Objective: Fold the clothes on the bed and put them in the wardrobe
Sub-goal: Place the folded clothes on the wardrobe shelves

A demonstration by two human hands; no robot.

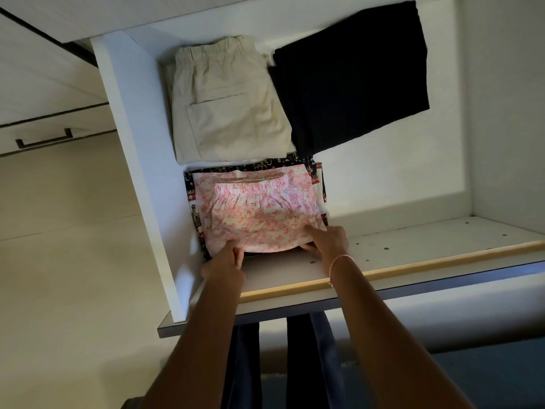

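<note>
Two hands at the front hem of a folded pink floral garment [259, 214]. Left fingers [236, 246] are curled close together and pinch the hem near its front-left corner. Right fingers [312, 231]: the forefinger lies straight on top of the cloth at the front-right corner, with the thumb tucked under the hem, so the grip is a narrow pinch. The left hand [225, 261] and right hand [330, 243] are a little apart, both knuckles-up. There is a thin pink-and-white bracelet [339, 258] on the right wrist. Both forearms reach up from below the shelf's front edge.

The pink garment lies flat with its gathered elastic waistband towards the back. It sits on a dark patterned folded cloth [191, 199], which shows as a border at the left, back and right. This stack is at the front-left of the wardrobe shelf [413, 240], close against the white side panel [132, 137].

Behind the stack, touching it, are folded beige trousers [230, 113] with the patch pocket up and the waistband at the shelf's back. At their right side is a folded black garment [354, 84], set askew, its near corner overlapping the trousers' edge.

The shelf's front edge carries a pale wood-coloured strip [442, 258]. Dark hanging clothes [244, 364] show under the shelf. At far left, outside the panel, is a dark bar handle [44, 140].
</note>
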